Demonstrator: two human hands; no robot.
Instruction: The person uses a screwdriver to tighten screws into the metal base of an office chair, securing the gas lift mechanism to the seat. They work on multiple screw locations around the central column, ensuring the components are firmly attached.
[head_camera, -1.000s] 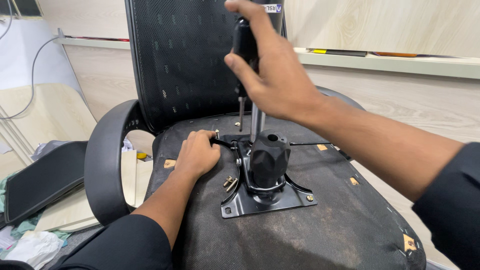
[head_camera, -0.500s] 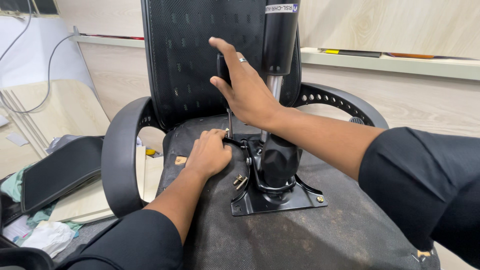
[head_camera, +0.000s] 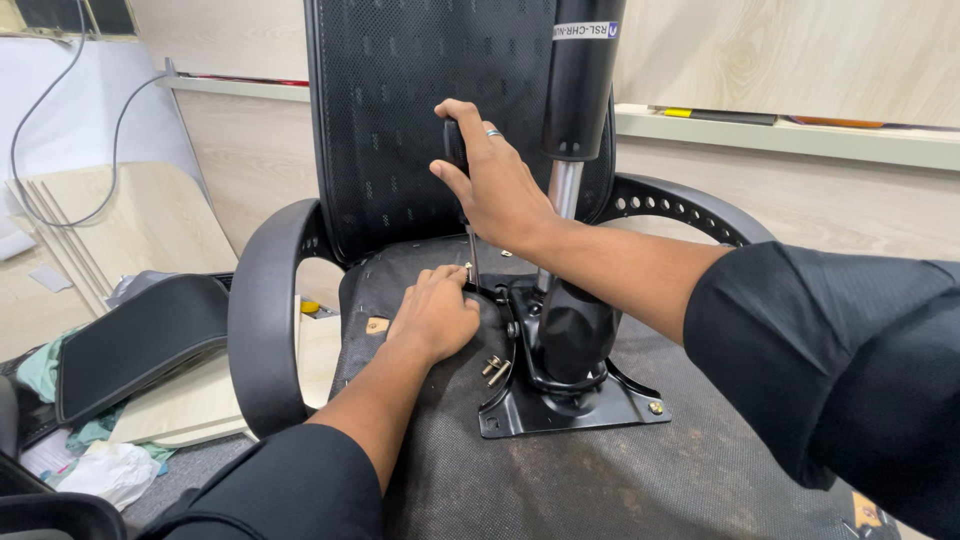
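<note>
Screwdriver (head_camera: 462, 200) upright in the right hand (head_camera: 497, 187), fingers wrapped on its handle, tip at the metal plate (head_camera: 560, 405) on the upturned chair seat, left hand (head_camera: 435, 315) pinching there; likely bolt-fastening, needing steady downward turning.

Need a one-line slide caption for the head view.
Right hand grips an upright screwdriver over the metal plate on an overturned chair seat; left hand steadies its tip.

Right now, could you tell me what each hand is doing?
Left hand: resting on the chair underside by the screwdriver tip, holding nothing visible.
Right hand: closed around the screwdriver handle.
</note>
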